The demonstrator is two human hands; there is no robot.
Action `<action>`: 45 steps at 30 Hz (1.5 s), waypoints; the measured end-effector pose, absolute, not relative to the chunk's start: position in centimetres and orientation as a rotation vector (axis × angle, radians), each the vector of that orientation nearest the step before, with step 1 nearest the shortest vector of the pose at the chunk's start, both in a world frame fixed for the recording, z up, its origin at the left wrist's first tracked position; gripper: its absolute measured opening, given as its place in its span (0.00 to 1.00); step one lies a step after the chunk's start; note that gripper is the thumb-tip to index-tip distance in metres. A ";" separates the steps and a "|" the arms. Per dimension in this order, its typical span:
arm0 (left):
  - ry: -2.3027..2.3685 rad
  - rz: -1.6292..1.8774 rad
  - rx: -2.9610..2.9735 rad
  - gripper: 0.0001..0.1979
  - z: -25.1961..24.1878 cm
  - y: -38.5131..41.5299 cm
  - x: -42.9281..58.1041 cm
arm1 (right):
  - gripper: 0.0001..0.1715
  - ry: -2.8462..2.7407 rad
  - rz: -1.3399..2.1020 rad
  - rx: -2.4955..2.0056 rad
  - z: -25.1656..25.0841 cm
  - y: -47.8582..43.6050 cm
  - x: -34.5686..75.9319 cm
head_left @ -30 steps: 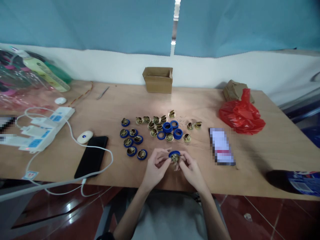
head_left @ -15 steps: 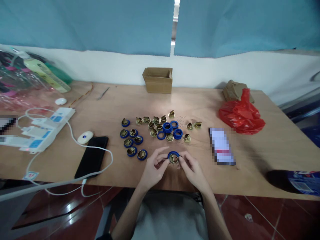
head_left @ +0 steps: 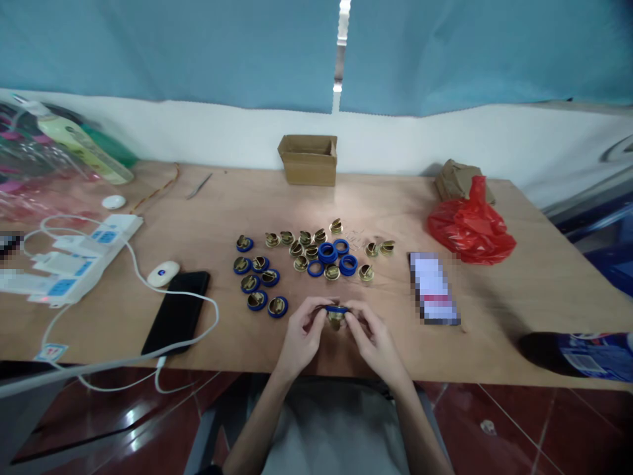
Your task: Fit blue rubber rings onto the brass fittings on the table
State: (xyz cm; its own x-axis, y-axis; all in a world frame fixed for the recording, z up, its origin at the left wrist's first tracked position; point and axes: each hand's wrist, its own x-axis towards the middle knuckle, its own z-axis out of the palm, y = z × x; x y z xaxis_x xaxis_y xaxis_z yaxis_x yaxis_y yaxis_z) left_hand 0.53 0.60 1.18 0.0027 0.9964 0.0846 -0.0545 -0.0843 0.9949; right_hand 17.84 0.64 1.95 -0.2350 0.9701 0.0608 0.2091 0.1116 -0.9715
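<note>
My left hand (head_left: pixel 302 335) and my right hand (head_left: pixel 374 335) are closed, pinching opposite sides of one brass-coloured round fitting (head_left: pixel 336 318) with a blue ring round its rim. The piece is held tilted above the table's front part, and fingers cover its two sides. Just beyond my hands are loose blue rings (head_left: pixel 327 252), some stacked. Around these rings lie several bare brass-coloured fittings (head_left: pixel 311 252) with raised flaps. To the left of my left hand sits a group of fittings with blue rings (head_left: pixel 277 306) on them.
A cardboard box (head_left: pixel 310 168) stands at the back. On the right are a phone (head_left: pixel 432 287), a red plastic bag (head_left: pixel 469 227) and a bottle (head_left: pixel 578 354) lying down. A black phone (head_left: pixel 178 313), white cables and a power strip (head_left: pixel 99 254) occupy the left.
The fitting in my hands has tilted so its blue ring now shows nearly edge-on. My left fingers have closed in on it. The whole view has shifted slightly.
</note>
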 end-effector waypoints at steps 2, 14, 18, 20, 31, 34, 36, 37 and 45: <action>1.147 1.268 1.266 0.11 1.4 0.6 0.6 | 0.12 -1.593 1.137 -1.198 1.8 0.5 17.7; 1.220 1.236 1.194 0.10 1.3 0.5 -0.1 | 0.15 -1.594 1.051 -1.251 1.9 0.6 17.2; 1.226 1.213 1.034 0.14 0.9 0.5 0.3 | 0.13 -1.582 1.138 -1.288 1.8 0.7 17.0; 1.184 1.192 1.004 0.15 0.7 0.5 0.4 | 0.12 -1.620 1.105 -1.301 1.9 0.7 16.9; 1.193 1.141 1.036 0.17 0.5 0.7 0.3 | 0.11 -1.684 0.979 -1.298 1.5 0.5 16.8; 1.140 1.175 1.076 0.20 0.4 0.6 0.4 | 0.11 -1.705 0.996 -1.259 1.6 0.4 16.4; 1.119 1.208 1.070 0.20 0.5 0.6 0.4 | 0.12 -1.721 0.961 -1.231 1.6 0.5 16.1; 1.118 1.220 1.052 0.20 0.5 0.6 0.3 | 0.12 -1.720 0.942 -1.229 1.6 0.5 16.0; 1.223 1.259 0.998 0.13 0.4 0.4 0.4 | 0.12 -1.740 0.856 -1.256 1.0 0.7 15.8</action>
